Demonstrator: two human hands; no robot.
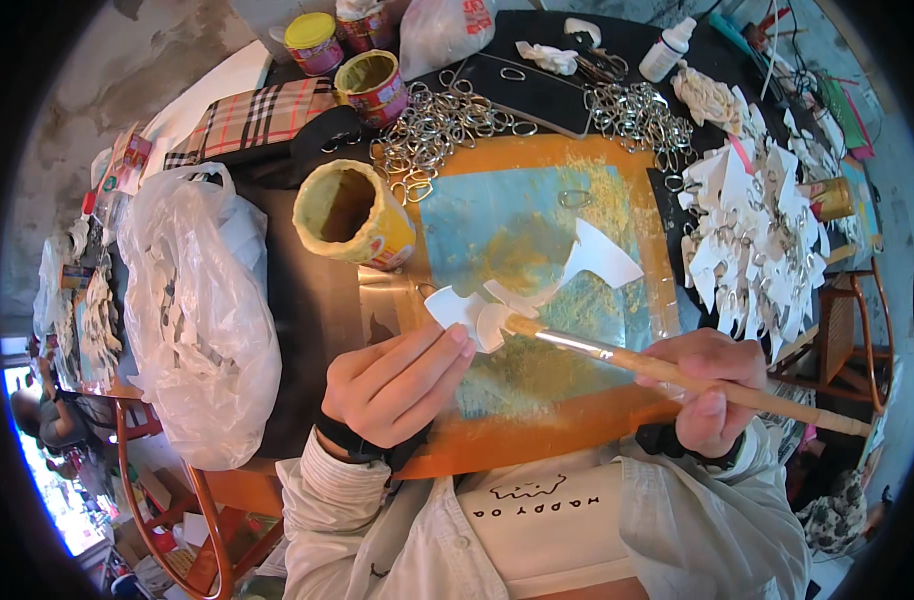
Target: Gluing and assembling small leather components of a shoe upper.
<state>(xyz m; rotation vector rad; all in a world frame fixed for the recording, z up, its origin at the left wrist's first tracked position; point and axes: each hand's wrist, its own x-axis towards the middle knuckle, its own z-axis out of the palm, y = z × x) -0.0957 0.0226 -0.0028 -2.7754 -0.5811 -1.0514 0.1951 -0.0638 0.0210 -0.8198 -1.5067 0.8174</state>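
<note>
My left hand (399, 385) pinches a small white leather-like piece (449, 306) between thumb and fingers, over the working sheet. In my right hand (715, 388) is a paintbrush (667, 372), gripped by its long wooden handle. The brush's tip touches the curled end of the held piece. Just beyond lies another white cut piece (602, 256), wide at one end, on the blue, yellow-stained sheet (467, 215). A metal ring (575, 199) rests farther up that sheet. To the left stands an open can (389, 240), its rim crusted yellow; what is inside cannot be made out.
Piles of metal rings (447, 130) lie along the back near a dark tablet-like slab (532, 90). A heap of white pieces with rings (757, 220) fills the right side. At left are a plastic bag (202, 350) and a plaid case (252, 115). A white bottle (669, 50) stands behind.
</note>
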